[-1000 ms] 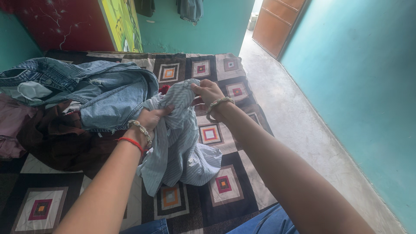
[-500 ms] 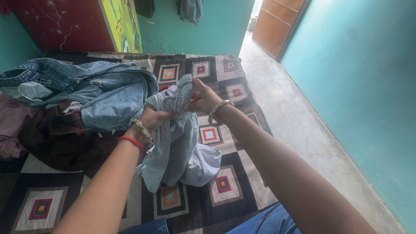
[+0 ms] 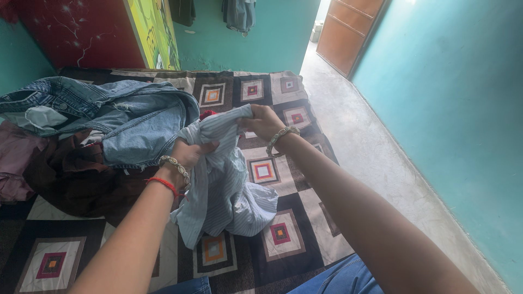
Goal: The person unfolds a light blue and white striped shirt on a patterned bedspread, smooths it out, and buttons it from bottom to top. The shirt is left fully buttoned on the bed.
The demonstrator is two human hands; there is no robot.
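Observation:
A pale blue striped shirt point(image 3: 220, 185) hangs crumpled between my hands above a bed covered in a patchwork blanket point(image 3: 272, 234) of brown, white and orange squares. My left hand point(image 3: 188, 155), with a bead bracelet and a red thread at the wrist, grips the shirt's left side. Gripping the upper right edge of the shirt is my right hand point(image 3: 264, 121), which wears a bead bracelet. The shirt's lower part rests on the blanket.
A heap of clothes lies on the left of the bed: a denim jacket point(image 3: 125, 111) on top, dark brown point(image 3: 71, 174) and mauve point(image 3: 13, 158) garments beneath. Bare concrete floor point(image 3: 376, 152) runs along the bed's right side to a wooden door point(image 3: 348, 30). Turquoise walls surround.
My right hand has moved slightly right and down along the shirt's top edge, spreading the fabric between my two hands. My left hand stays gripping in place.

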